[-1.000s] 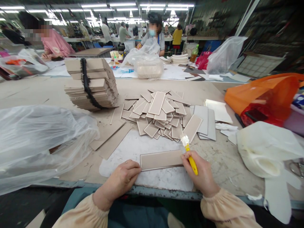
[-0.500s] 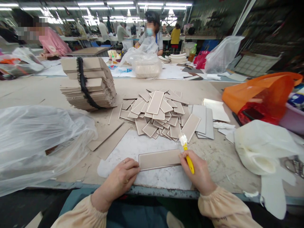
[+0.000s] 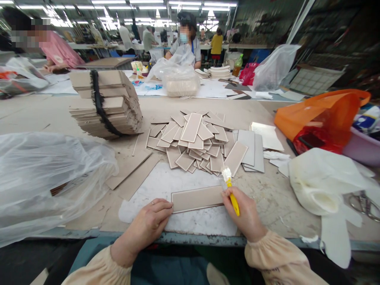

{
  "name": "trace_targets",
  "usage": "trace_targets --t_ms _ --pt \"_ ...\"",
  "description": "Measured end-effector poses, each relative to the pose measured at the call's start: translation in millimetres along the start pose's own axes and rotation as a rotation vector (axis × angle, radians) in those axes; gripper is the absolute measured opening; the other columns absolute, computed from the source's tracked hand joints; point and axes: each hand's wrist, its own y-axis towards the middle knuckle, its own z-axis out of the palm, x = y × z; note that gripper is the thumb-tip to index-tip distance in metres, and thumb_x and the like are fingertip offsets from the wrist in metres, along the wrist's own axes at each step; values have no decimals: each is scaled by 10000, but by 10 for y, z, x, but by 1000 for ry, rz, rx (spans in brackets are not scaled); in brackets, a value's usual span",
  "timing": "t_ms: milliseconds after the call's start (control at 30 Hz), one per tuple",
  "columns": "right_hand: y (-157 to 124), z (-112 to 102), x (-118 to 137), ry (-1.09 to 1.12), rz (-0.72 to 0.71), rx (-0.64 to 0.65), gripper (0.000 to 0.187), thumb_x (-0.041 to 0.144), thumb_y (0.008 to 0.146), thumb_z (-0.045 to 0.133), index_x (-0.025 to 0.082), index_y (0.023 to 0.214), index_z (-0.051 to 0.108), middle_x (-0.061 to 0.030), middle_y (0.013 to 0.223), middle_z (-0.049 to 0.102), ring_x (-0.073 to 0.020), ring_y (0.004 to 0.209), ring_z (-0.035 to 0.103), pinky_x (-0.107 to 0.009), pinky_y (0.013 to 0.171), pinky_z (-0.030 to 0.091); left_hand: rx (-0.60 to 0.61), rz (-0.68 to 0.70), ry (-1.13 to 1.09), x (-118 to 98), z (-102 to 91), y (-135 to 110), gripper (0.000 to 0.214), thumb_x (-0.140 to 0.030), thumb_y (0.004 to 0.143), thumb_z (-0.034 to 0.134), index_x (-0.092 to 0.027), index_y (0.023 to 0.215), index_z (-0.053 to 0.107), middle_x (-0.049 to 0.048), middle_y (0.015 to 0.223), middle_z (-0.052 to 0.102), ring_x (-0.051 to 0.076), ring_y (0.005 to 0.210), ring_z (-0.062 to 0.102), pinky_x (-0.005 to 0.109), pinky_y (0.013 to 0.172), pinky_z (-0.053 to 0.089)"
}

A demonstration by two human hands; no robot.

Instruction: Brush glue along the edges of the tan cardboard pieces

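Note:
A flat beige rectangular panel [image 3: 197,199] with a pale line inside its dark edge lies on a white sheet [image 3: 139,194] in front of me. My left hand [image 3: 150,221] pinches the panel's left end, fingers closed together. At the right end, the fingertips of my right hand [image 3: 242,213] touch the panel. That same hand grips a yellow-handled brush [image 3: 234,202], whose bristles point up and away, covered in thick white paste. Just beyond the panel is a loose heap of similar smaller panels [image 3: 191,128], overlapping at many angles.
A stack of beige boards [image 3: 118,114] bound with a black strap stands at the left, behind a clear plastic bag [image 3: 53,174]. To the right are grey boards [image 3: 247,148], an orange bag [image 3: 326,113], a whitish plastic container [image 3: 308,186] and scissors [image 3: 366,204]. Co-workers sit across the table.
The whole view has shifted slightly, so things appear a little further left. Both hands keep their hold, and the panel and brush stay essentially in place.

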Motion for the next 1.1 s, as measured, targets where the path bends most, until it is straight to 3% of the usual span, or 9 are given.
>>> trace_targets --t_ms 633,1100 --pt "-13 10 -21 -12 -42 -25 84 200 936 509 219 855 506 29 745 550 -142 675 575 -233 649 425 -20 -17 20 -27 -9 28 198 -116 914 497 -207 1031 629 37 1033 711 180 985 636 344 925 529" --pt "-29 40 -62 -56 -62 4 94 186 957 470 213 876 509 5 777 560 -165 729 586 -253 686 434 -57 38 87 -5 -3 41 221 -153 923 494 -195 1062 661 45 1011 720 183 938 647 303 822 569"
